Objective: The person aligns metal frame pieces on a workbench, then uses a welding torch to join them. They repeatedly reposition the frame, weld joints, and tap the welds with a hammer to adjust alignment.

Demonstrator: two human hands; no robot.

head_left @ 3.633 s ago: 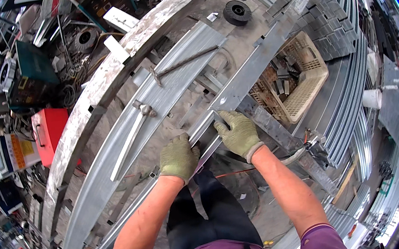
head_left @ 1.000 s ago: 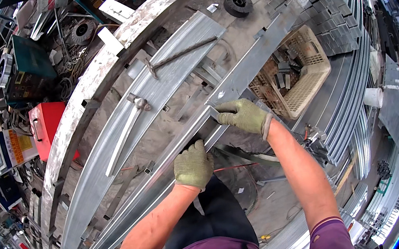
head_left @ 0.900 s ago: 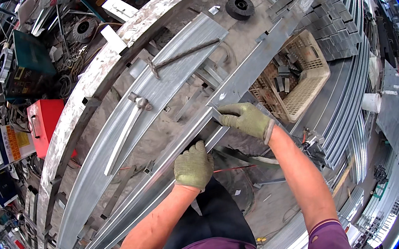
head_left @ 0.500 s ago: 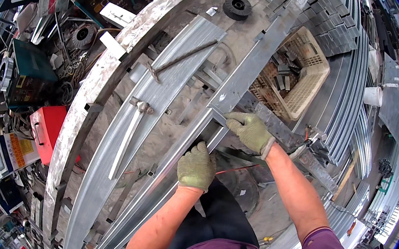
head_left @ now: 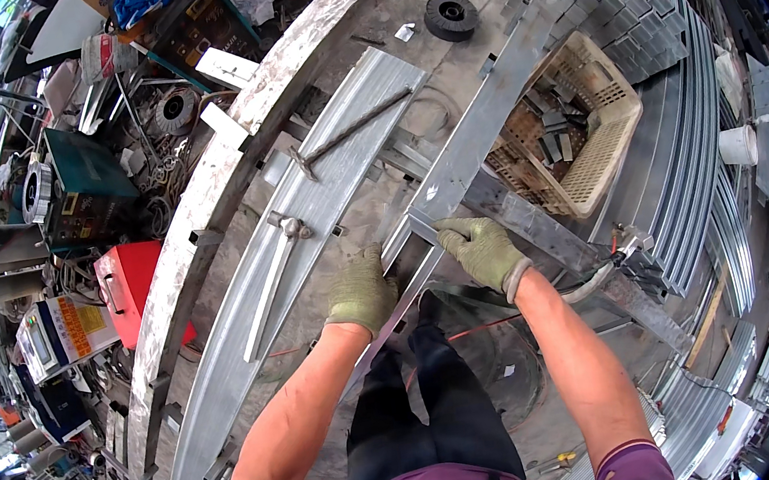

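Note:
Both my hands wear olive-green work gloves and hold a long galvanized metal channel (head_left: 413,285). My left hand (head_left: 362,291) is closed round its left side, a little below the upper end. My right hand (head_left: 483,251) grips the upper end, fingers bent over the right edge. That end meets a flat steel bar (head_left: 478,135), which slants up to the right. The channel's lower part is hidden behind my left forearm. Left of my hands, a hammer (head_left: 285,225) with a pale handle and a T-shaped twisted rod (head_left: 351,134) lie on a wide ribbed metal channel (head_left: 228,382).
A cream plastic crate (head_left: 608,128) with metal offcuts stands right of the bar. Beyond it lie stacked metal profiles (head_left: 688,181). At left are a painted beam (head_left: 178,219), a red box (head_left: 131,288) and a green machine (head_left: 86,187). A black spool (head_left: 451,16) sits far ahead.
The channel's lower part has swung right, toward my legs, while its upper end stays by the bar. My left hand has shifted slightly left and up along it. The view has turned a little.

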